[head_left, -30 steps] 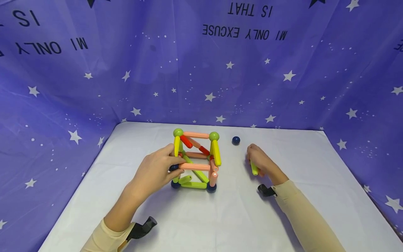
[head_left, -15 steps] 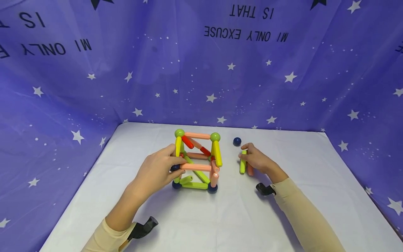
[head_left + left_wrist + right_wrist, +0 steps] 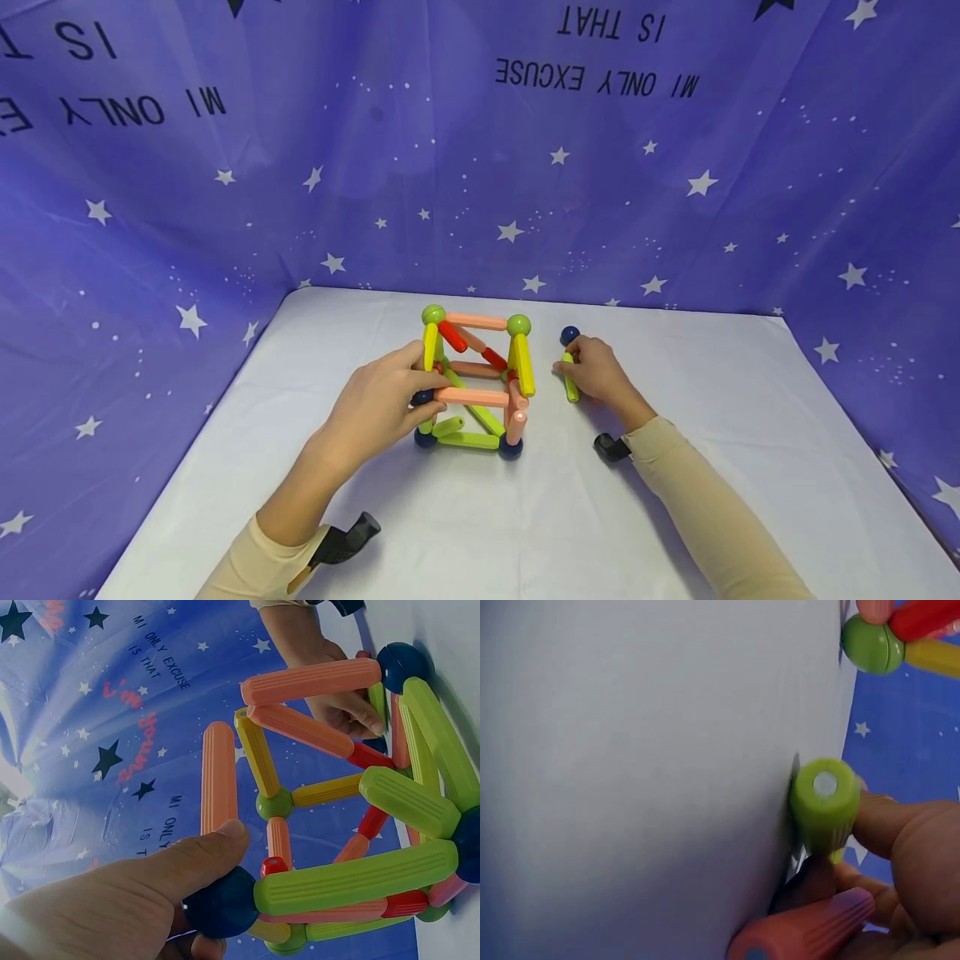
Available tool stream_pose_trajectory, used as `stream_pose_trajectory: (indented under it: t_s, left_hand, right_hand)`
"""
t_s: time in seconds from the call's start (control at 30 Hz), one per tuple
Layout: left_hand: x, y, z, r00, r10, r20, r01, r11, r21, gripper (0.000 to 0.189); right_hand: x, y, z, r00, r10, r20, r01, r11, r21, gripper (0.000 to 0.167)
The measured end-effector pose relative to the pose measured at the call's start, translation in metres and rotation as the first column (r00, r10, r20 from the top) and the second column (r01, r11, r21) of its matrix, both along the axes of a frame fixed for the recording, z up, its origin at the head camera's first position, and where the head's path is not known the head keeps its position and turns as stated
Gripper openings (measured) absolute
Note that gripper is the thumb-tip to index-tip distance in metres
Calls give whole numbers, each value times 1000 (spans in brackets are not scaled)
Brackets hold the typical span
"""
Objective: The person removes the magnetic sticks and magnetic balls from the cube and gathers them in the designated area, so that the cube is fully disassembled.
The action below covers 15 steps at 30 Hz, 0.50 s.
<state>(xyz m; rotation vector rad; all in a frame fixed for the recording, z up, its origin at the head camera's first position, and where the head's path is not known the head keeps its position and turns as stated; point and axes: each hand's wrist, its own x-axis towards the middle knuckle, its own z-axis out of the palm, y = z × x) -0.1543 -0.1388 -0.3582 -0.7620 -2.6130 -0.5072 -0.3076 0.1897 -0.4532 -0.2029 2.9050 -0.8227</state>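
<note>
A cube-like frame of magnetic sticks and balls stands on the table, with light green balls (image 3: 518, 325) at its far corners. My left hand (image 3: 386, 396) pinches a dark blue ball (image 3: 221, 904) on its left side; the thumb lies against a pink stick (image 3: 219, 776) joined there. To the right of the frame, my right hand (image 3: 597, 371) pinches a light green magnetic stick (image 3: 572, 382). Its fingertips are right at a loose dark blue ball (image 3: 570, 336). A coral-pink stick (image 3: 802, 930) lies under the fingers in the right wrist view, mostly hidden from the head.
A white cloth covers the table (image 3: 480, 525). Behind it and at both sides hangs a purple curtain (image 3: 480, 167) with stars and lettering. Each wrist carries a black camera mount, such as the one on the left (image 3: 347, 540).
My right hand has moved left toward the frame and the loose ball, turning the green stick out between thumb and finger. The left hand keeps its hold on the frame.
</note>
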Motion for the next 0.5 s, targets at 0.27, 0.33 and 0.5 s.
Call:
stream_pose_trajectory:
  t_s: [0.27,0.33,0.5]
  left_hand:
    - [-1,0,0,1000,-3,-1,3,1000,-4,26]
    - [-1,0,0,1000,-3,-1,3,1000,-5,26]
    - [0,0,1,1000,3,-2,-3,1000,-8,27]
  right_hand:
    - [5,-3,6,996,-43,80,44,999,-16,46]
    - [6,-2,8,992,-58,109,65,996,-64,40]
    - [9,3,14,992,-58,111,72,990,-122,40]
